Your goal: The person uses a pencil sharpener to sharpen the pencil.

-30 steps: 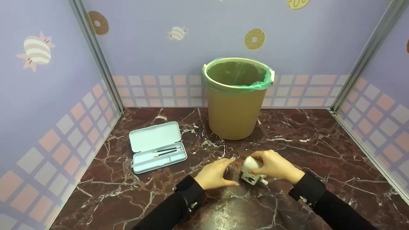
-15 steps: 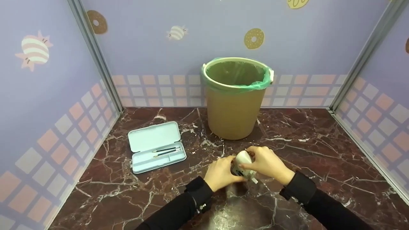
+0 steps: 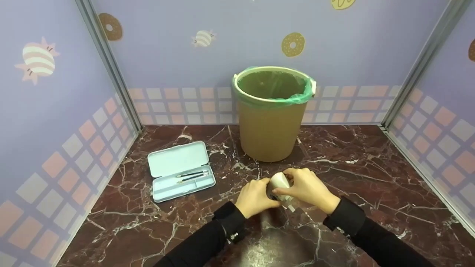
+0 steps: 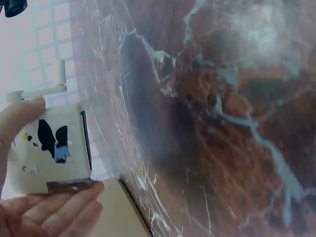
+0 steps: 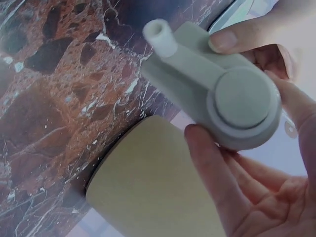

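Note:
Both hands hold a white hand-crank pencil sharpener (image 3: 280, 181) low over the marble tabletop, in front of the bin. My left hand (image 3: 256, 198) grips it from the left, thumb on one side and fingers on the other. From the right, my right hand (image 3: 310, 189) holds its rounded upper part between thumb and fingers. In the left wrist view the sharpener (image 4: 59, 143) shows black and blue stickers and a dark strip along one edge. Its crank arm (image 5: 197, 66) with a knob faces the right wrist camera. The fingers partly cover the body in the head view.
An opened light-blue pencil case (image 3: 177, 157) lies at the left, with two slim dark pencils (image 3: 193, 176) in it. A tan bin (image 3: 271, 129) with a green liner (image 3: 297, 98) stands at the back. Patterned panels (image 3: 207, 66) wall in the marble tabletop (image 3: 352, 170).
The right hand has brought the sharpener leftward to the left hand, which has moved right and taken hold of it. Both hands have then shifted slightly left. The bin and pencil case stay put.

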A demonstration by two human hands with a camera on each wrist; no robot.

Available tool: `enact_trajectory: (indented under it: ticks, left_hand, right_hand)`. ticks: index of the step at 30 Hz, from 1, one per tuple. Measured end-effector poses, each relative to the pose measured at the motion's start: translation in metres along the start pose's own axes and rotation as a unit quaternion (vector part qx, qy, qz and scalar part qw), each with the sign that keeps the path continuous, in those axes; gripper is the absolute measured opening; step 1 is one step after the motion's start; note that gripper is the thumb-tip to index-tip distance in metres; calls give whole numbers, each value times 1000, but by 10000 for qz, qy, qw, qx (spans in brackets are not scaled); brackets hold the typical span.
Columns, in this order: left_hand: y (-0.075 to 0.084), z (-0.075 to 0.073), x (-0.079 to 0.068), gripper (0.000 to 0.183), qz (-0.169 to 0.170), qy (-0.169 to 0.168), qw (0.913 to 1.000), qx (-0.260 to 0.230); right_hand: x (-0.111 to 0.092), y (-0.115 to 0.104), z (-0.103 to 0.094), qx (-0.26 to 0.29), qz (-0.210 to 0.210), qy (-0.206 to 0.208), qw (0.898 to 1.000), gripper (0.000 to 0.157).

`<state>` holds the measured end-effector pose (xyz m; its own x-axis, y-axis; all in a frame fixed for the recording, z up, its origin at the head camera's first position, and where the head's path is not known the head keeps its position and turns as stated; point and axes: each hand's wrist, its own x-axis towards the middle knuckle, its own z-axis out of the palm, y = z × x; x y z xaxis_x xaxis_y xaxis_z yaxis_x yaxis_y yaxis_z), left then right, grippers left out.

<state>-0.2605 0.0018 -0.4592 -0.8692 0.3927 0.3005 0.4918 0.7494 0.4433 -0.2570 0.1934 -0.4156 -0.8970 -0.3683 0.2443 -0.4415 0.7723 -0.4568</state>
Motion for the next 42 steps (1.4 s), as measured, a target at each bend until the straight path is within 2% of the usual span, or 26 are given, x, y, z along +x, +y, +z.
enact_trajectory:
  ticks: [4, 9, 12, 15, 18, 22, 25, 28, 32, 35, 38, 40, 42]
  left_hand:
    - [-9, -6, 0, 45, 116, -250, 9991, -320]
    - [-20, -14, 0, 47, 492, -692, 9938, -720]
    - [-27, -17, 1, 49, 718, -1117, 9853, -1079]
    - [-32, -18, 1, 52, 829, -1542, 9740, -1436]
    - [-37, -17, 2, 52, 907, -1817, 9624, -1804]
    - [-41, -17, 3, 51, 960, -2010, 9500, -2187]
    - [-44, -17, 4, 53, 948, -2094, 9464, -2268]
    - [-45, -17, 4, 55, 884, -2118, 9495, -2140]
    - [-45, -21, 3, 63, 761, -1949, 9644, -1617]
    - [-43, -24, 1, 71, 673, -1820, 9726, -1277]
    - [-39, -24, -1, 77, 608, -1722, 9770, -1100]
    - [-35, -22, -3, 80, 518, -1542, 9819, -969]
    - [-30, -18, -4, 79, 385, -1225, 9885, -797]
  right_hand:
    - [-1, 3, -6, 80, -272, -363, 9989, 58]
    - [-1, 9, -18, 323, -702, -1220, 9895, 89]
    - [0, 12, -24, 619, -842, -1824, 9777, 97]
    - [1, 14, -25, 765, -934, -2208, 9678, 99]
    - [2, 13, -24, 694, -1099, -2271, 9652, 97]
    - [2, 10, -20, 670, -1191, -2181, 9663, 92]
    - [3, 9, -16, 681, -1206, -2095, 9680, 88]
    - [3, 9, -11, 612, -1213, -1933, 9717, 86]
    - [1, 9, -3, 392, -1060, -1529, 9817, 86]
    - [0, 10, 2, 267, -746, -1181, 9898, 85]
    - [0, 8, 9, 231, -336, -823, 9958, 82]
    - [0, 6, 13, 187, -67, -595, 9980, 80]
    - [1, 3, 17, 144, 152, -389, 9990, 81]
